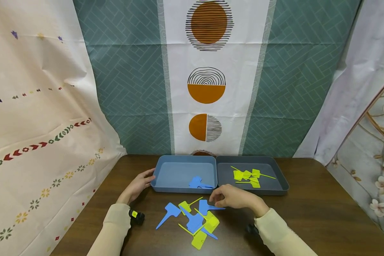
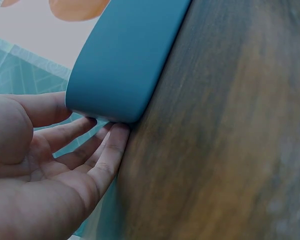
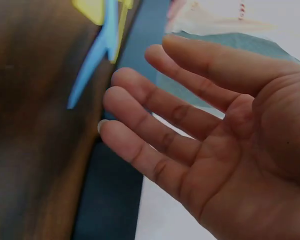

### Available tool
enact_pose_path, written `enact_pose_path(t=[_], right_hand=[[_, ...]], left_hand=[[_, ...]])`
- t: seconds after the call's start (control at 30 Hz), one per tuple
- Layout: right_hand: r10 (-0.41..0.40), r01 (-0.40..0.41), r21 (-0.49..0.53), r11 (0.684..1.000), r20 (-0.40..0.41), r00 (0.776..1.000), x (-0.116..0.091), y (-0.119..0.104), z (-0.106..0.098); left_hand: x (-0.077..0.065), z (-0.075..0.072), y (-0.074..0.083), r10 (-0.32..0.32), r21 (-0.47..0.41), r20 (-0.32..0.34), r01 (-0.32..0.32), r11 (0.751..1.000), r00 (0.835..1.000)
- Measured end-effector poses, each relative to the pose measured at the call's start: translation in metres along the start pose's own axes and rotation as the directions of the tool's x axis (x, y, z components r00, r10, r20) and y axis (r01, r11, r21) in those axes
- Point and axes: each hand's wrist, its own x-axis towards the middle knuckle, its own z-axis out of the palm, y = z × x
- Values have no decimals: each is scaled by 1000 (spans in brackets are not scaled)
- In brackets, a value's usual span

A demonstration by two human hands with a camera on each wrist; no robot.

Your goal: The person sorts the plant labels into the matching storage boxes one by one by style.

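Observation:
My left hand (image 1: 140, 185) touches the left end of the blue tray (image 1: 185, 190), its fingertips against the outer wall in the left wrist view. Inside that tray lie blue T-shaped plant labels (image 1: 196, 182). My right hand (image 1: 232, 196) hovers near the front of the trays, fingers loosely bent and holding nothing in the right wrist view. Just left of it is a blue plant label (image 1: 203, 207), part of a loose pile of blue and yellow labels on the table. A yellow plant label (image 1: 198, 240) lies at the pile's front, and another blue label (image 1: 171, 209) lies at its left.
A dark grey tray (image 1: 283, 186) sits against the blue tray's right side and holds several yellow plant labels (image 1: 255, 182). Both trays stand at the back of the brown wooden table (image 1: 310, 209). Behind them hangs a patterned curtain (image 1: 140, 89).

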Motion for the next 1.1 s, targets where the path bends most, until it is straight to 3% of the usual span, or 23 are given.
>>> enact_pose_path(t=[0.5, 0.8, 1.1], right_hand=[[83, -87, -93, 992, -43, 996, 5, 6, 25], [94, -100, -79, 992, -79, 992, 9, 8, 36], [99, -103, -49, 993, -76, 992, 10, 7, 33]], left_hand=[[0, 0, -1, 9, -6, 10, -9, 1000, 1000], [0, 1, 0, 6, -3, 8, -6, 1000, 1000], [-1, 0, 1, 11, -10, 25, -11, 1000, 1000]])
